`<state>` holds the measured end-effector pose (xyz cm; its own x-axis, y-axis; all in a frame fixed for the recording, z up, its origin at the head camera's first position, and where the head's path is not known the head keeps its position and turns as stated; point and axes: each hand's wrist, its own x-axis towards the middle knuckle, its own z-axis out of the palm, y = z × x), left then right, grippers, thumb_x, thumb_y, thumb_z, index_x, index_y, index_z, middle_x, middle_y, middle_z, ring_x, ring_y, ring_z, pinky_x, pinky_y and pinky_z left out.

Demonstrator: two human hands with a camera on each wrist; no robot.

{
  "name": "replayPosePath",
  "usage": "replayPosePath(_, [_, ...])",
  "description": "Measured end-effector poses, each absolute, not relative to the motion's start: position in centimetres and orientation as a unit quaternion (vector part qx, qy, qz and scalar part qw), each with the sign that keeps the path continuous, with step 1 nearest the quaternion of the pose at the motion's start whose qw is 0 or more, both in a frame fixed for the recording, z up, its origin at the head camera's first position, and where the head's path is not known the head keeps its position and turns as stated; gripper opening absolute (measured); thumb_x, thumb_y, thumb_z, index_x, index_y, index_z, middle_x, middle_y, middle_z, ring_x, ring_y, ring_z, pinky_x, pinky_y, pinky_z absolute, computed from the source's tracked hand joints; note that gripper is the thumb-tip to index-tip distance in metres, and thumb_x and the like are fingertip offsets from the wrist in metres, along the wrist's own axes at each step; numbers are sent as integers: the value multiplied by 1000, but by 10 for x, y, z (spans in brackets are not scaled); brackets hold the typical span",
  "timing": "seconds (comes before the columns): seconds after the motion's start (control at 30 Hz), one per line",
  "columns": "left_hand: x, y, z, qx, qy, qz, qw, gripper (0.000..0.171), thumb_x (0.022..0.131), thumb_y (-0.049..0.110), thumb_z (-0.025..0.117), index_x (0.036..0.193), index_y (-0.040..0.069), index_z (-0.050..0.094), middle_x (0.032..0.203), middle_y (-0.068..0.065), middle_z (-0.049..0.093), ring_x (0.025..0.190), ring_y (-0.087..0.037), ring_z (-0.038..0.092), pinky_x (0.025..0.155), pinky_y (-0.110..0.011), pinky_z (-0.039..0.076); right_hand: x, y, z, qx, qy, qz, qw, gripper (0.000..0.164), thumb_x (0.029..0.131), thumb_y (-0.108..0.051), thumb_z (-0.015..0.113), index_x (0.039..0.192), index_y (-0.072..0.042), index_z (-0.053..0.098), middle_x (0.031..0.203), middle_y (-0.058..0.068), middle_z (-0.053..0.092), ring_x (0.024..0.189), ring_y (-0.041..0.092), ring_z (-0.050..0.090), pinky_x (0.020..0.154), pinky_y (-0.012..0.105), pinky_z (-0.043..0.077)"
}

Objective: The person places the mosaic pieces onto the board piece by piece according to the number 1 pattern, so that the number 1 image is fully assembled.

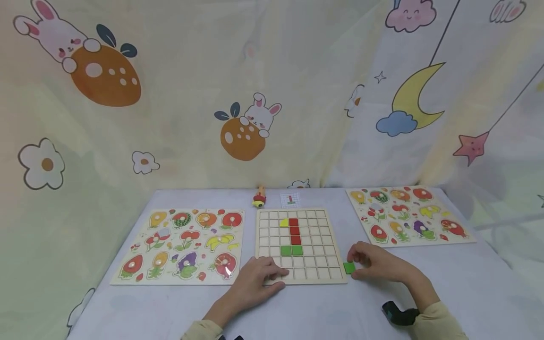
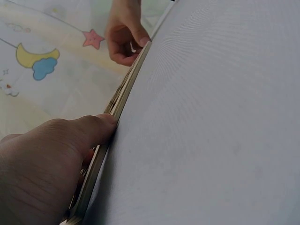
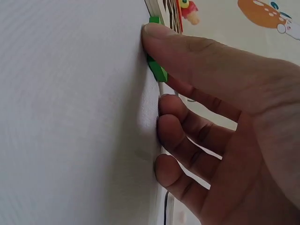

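A wooden grid board lies mid-table, bearing a yellow piece, a column of red square tiles and two green tiles. My left hand rests over its near left corner. In the left wrist view the thumb lies along the board's near edge. Just off the near right corner, my right hand pinches a loose green square tile. The right wrist view has that green tile at the thumb, with the other fingers bent behind.
Fruit puzzle boards lie on the left and back right. Behind the grid board are a small pattern card and a little toy figure. A patterned curtain hangs behind the white table.
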<state>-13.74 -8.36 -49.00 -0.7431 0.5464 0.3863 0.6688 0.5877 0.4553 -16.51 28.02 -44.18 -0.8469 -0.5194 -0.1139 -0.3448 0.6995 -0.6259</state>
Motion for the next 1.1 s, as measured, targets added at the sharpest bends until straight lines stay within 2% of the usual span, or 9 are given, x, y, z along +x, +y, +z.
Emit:
replayPosePath(0.13, [-138, -84, -489, -347, -884, -294, 108, 26, 80, 36, 73, 106, 32, 70, 75, 17, 49, 73, 3, 42, 68, -15, 26, -166, 280, -443, -241, 915, -295, 132, 33, 76, -36, 76, 97, -18, 58, 92, -5, 58, 82, 8, 50, 73, 22, 43])
replayPosePath(0.37, [-140, -84, -491, -359, -879, -286, 129, 25, 80, 35, 74, 104, 32, 71, 74, 17, 49, 73, 4, 43, 68, -15, 26, -164, 279, -443, -230, 907, -328, 132, 27, 79, -29, 74, 96, -16, 58, 83, 0, 56, 76, 13, 52, 63, 22, 41])
replayPosePath(0.53, [-140, -84, -491, -360, -878, -288, 131, 24, 80, 34, 74, 103, 31, 71, 75, 17, 49, 73, 3, 43, 68, -16, 26, -166, 276, -442, -229, 905, -338, 117, 26, 81, -28, 73, 97, -15, 58, 80, -2, 56, 75, 11, 52, 64, 22, 42])
replayPosePath(1.1, [-139, -83, -491, -358, -877, -289, 135, 23, 79, 34, 75, 102, 31, 71, 72, 17, 47, 71, 4, 42, 67, -15, 26, -176, 255, -439, -229, 912, -326, 96, 27, 82, -32, 72, 101, -16, 60, 86, -5, 59, 75, 7, 52, 63, 21, 44])
